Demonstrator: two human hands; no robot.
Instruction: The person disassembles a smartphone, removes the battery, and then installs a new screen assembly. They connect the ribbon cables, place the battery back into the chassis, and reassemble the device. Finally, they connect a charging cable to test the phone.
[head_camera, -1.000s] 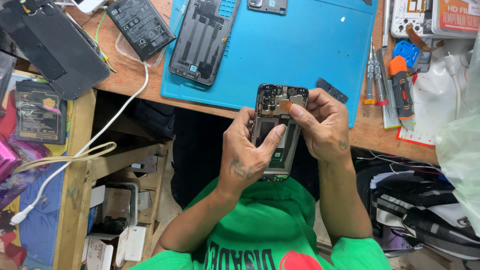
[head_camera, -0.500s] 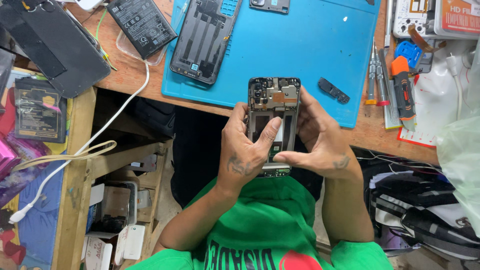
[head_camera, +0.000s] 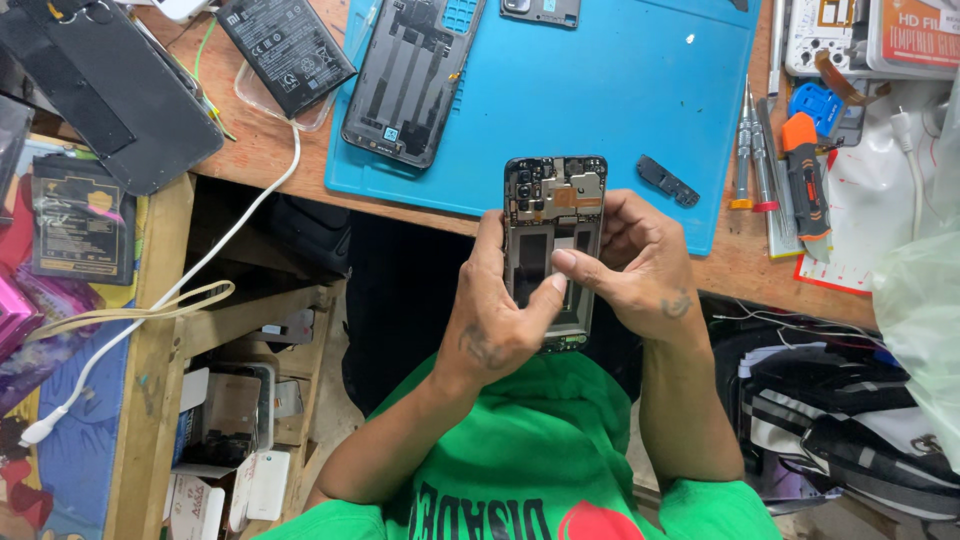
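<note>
Two hands around an opened phone (head_camera: 553, 240), left hand (head_camera: 497, 320) gripping its side, right hand (head_camera: 640, 265) cupping it, thumb pressing inside, above blue mat (head_camera: 620, 100)

At the bottom of the frame the person wears a green short-sleeved shirt (head_camera: 520, 450) with black lettering and a red mark, with small dark tattoos on the left hand (head_camera: 497, 330) and right hand (head_camera: 640, 265).
</note>
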